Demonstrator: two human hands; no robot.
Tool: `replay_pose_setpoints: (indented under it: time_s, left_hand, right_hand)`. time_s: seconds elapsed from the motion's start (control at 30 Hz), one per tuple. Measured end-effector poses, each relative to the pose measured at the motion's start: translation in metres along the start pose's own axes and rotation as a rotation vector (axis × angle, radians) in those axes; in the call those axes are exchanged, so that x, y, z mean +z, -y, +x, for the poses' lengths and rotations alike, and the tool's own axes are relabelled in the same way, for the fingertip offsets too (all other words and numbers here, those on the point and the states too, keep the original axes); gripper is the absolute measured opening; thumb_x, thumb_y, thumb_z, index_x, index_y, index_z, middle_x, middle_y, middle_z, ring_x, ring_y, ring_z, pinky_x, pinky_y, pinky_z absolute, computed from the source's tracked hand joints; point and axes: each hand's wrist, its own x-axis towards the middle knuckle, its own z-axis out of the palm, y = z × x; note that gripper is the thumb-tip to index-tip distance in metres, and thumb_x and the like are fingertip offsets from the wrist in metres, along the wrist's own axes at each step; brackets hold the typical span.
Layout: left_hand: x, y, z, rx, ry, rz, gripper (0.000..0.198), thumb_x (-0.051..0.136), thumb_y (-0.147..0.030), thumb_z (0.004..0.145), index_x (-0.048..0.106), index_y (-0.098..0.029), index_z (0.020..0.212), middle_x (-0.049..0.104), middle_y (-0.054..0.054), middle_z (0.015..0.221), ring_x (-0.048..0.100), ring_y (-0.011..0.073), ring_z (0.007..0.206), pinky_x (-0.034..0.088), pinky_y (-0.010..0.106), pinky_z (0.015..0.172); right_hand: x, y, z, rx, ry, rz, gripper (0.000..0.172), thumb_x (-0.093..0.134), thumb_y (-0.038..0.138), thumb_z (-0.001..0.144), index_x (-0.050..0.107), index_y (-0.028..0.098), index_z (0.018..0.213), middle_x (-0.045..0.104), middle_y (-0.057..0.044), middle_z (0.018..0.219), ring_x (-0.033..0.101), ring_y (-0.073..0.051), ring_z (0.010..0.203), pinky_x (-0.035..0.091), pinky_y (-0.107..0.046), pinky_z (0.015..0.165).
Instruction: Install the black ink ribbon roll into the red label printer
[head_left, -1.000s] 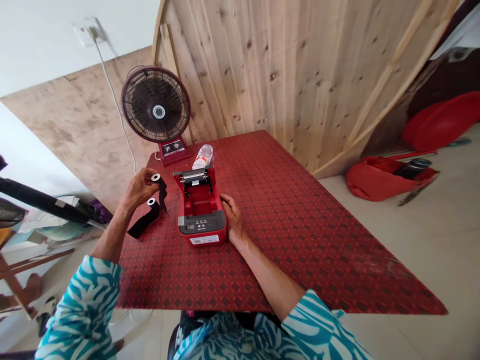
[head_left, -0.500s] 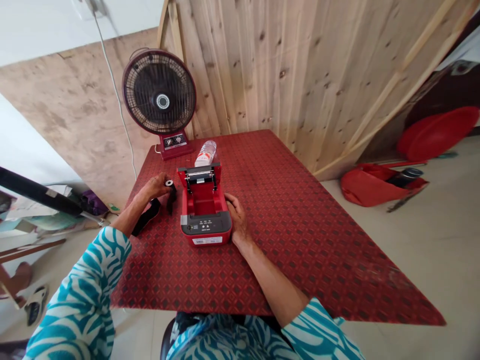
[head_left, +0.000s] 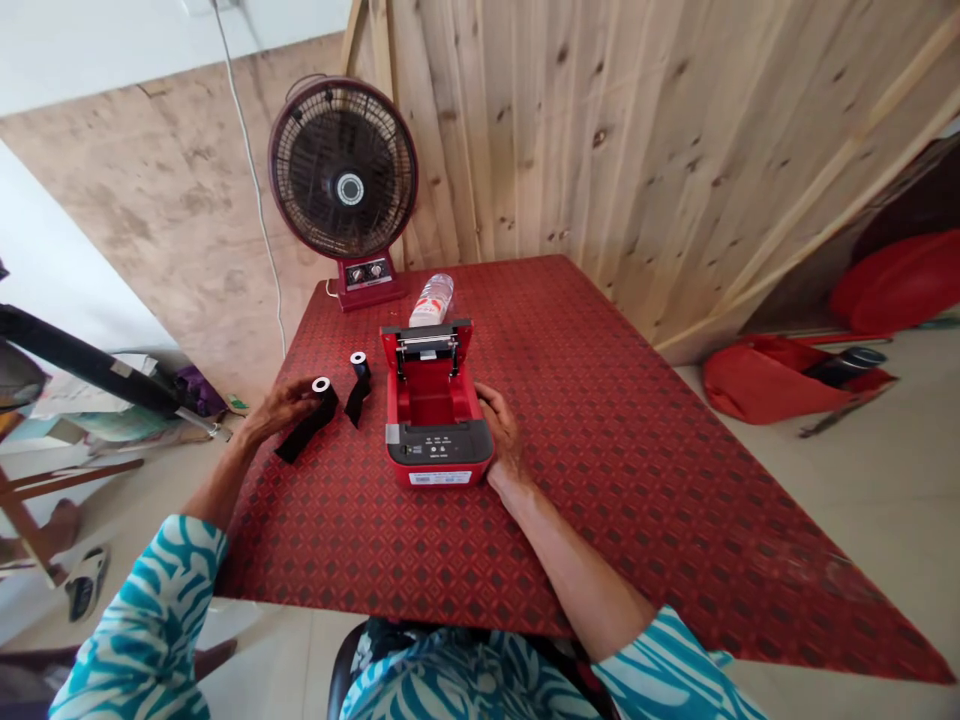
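A red and black label printer (head_left: 439,445) sits on the table with its lid (head_left: 427,343) raised at the back and its inner bay bare. My right hand (head_left: 499,430) is against the printer's right side, fingers curled along it. To the left, my left hand (head_left: 289,408) has its fingertips closed on the side of a black ribbon roll (head_left: 324,398) with a white core; its loose tail lies on the table. A smaller black ribbon roll (head_left: 359,372), also white-cored, stands between that roll and the printer, its tail trailing toward me.
Behind the printer lies a clear plastic bottle (head_left: 433,298). A dark red fan (head_left: 350,190) stands at the table's back left. The table (head_left: 600,480) has a red patterned cover. A red bag (head_left: 765,385) rests on the floor at right. Another person's foot (head_left: 60,530) shows at left.
My left hand has let go of the smaller roll, moved left and taken hold of the larger roll. My right hand stays on the printer. The view has shifted slightly.
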Motion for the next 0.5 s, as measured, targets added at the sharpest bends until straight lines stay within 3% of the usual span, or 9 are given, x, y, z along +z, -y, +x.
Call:
replay_pose_setpoints:
  time_s: [0.27, 0.5]
  left_hand:
    - [0.015, 0.008, 0.002, -0.010, -0.096, 0.024, 0.063, 0.069, -0.056, 0.062, 0.065, -0.017, 0.112, 0.072, 0.009, 0.104, 0.064, 0.0297, 0.102, 0.050, 0.040, 0.088]
    - [0.021, -0.010, -0.010, -0.036, -0.165, -0.143, 0.061, 0.073, -0.057, 0.057, 0.062, -0.016, 0.102, 0.071, 0.011, 0.108, 0.064, 0.0291, 0.104, 0.050, 0.040, 0.091]
  right_hand:
    - [0.000, -0.003, 0.002, -0.005, -0.002, -0.029, 0.035, 0.055, 0.043, 0.077, 0.065, 0.024, 0.105, 0.069, -0.004, 0.112, 0.061, -0.025, 0.107, 0.048, -0.040, 0.089]
    - [0.003, 0.000, 0.000, 0.000, 0.007, 0.022, 0.036, 0.056, 0.043, 0.076, 0.065, 0.024, 0.105, 0.069, -0.004, 0.111, 0.061, -0.024, 0.106, 0.045, -0.041, 0.094]
